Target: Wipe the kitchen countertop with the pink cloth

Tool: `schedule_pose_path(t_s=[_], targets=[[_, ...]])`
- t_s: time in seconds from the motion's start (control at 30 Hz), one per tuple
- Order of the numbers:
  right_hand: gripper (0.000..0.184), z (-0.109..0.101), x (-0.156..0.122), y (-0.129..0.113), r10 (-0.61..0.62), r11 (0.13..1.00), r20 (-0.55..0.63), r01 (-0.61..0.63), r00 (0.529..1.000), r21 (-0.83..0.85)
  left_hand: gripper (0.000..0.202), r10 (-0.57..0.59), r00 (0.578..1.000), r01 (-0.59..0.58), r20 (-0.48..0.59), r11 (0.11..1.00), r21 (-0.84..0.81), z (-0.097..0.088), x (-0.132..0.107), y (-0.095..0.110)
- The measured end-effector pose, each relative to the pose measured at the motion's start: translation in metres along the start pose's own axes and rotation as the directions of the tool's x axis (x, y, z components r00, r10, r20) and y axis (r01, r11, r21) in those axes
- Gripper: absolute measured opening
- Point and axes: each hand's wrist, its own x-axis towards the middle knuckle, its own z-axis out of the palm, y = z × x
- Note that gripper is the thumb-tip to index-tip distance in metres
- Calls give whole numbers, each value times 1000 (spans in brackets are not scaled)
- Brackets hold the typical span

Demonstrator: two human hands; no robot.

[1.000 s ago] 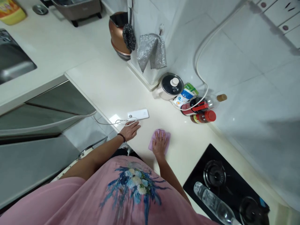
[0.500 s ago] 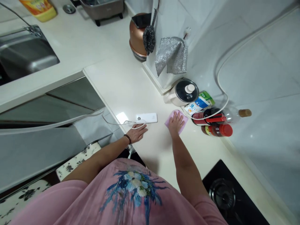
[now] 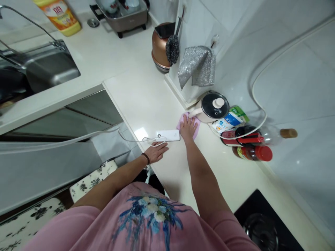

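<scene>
My right hand (image 3: 188, 128) lies flat with fingers spread on a pink cloth (image 3: 196, 131), pressing it against the countertop. The cloth touches or nearly touches the handle side of a cream electric kettle (image 3: 200, 115) with a dark glass lid; the exact contact is hidden. Flat on the counter near its front edge rests my left hand (image 3: 156, 152), fingers stretched out and holding nothing. Just beyond it is a white power bank (image 3: 171, 135) with a white cable (image 3: 159, 143) looped by the fingertips. The right hand is just right of the power bank.
Right of the kettle stand seasoning packets (image 3: 227, 122), a dark bottle (image 3: 239, 136) and a red-capped jar (image 3: 252, 153) by the wall. A black gas stove (image 3: 259, 209) is at lower right, a steel sink (image 3: 52, 66) at upper left. A copper-coloured pot (image 3: 160, 45) sits further back.
My right hand has slid the pink cloth left and away from me, closer to the power bank and kettle handle. My left hand has stayed put. The view has shifted slightly.
</scene>
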Motion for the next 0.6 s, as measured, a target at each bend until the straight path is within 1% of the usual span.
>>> schedule_pose_path(t_s=[0.1, 0.2, 0.3, 0.4, 0.6], targets=[[63, -2, -14, 10, -63, 998, 2, 63, 998, -16, 48, 8, 1000, -8, 3, 1000, 2, -1, 0, -1], [62, -2, -37, 25, -54, 998, 6, 54, 999, -22, 49, 6, 1000, -6, 4, 1000, -2, -2, 1, -1], [63, 1, -68, 41, 4, 1000, 7, -4, 1000, -25, 51, -8, 1000, 8, 1, 1000, -8, -4, 1, 0], [63, 6, -105, 57, 83, 996, -17, -83, 996, -14, 52, -6, 1000, 6, -3, 1000, -26, -5, 2, 0], [64, 18, -188, 87, 252, 968, -44, -253, 967, -1, 53, -15, 1000, 15, 0, 999, -37, -5, 2, -1]])
